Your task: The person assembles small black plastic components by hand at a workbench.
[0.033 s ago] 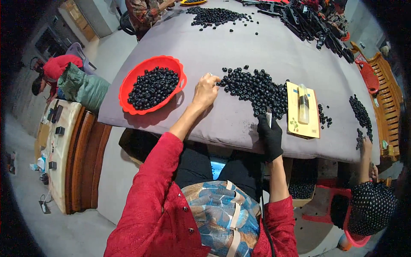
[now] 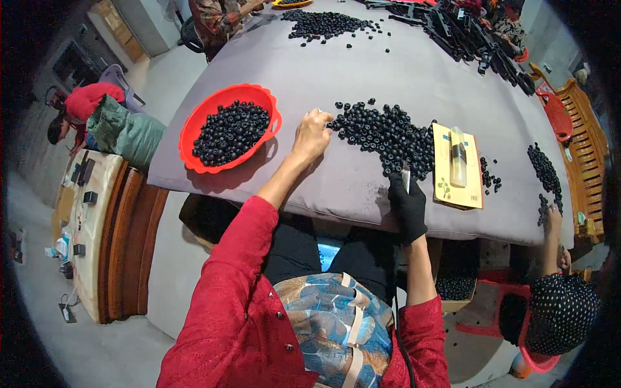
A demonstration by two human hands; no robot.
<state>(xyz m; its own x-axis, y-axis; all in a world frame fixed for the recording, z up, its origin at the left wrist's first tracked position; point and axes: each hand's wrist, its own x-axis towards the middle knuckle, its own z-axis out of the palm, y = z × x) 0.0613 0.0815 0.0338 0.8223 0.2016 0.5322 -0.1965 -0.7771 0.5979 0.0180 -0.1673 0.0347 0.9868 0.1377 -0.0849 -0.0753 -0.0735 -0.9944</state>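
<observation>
My left hand [image 2: 314,134] is bare, with its fingers bent and drawn together at the left edge of a pile of small black ring-like parts [image 2: 388,132]. Whether a part sits between its fingertips is too small to make out. In a black glove, my right hand [image 2: 409,210] is closed around a slim tool with a pale metallic tip [image 2: 406,176], which points at the pile's near edge. Left of my left hand stands a red scalloped basket [image 2: 187,139] holding many similar black parts [image 2: 233,132].
A yellow card pack [image 2: 475,174] with a clear plastic tube [image 2: 458,158] lies right of the pile. Farther off are another black heap [image 2: 326,24] and black strips [image 2: 466,32]. A co-worker's hand [image 2: 554,220] touches parts at the right edge. Below sits a box of parts [image 2: 456,288].
</observation>
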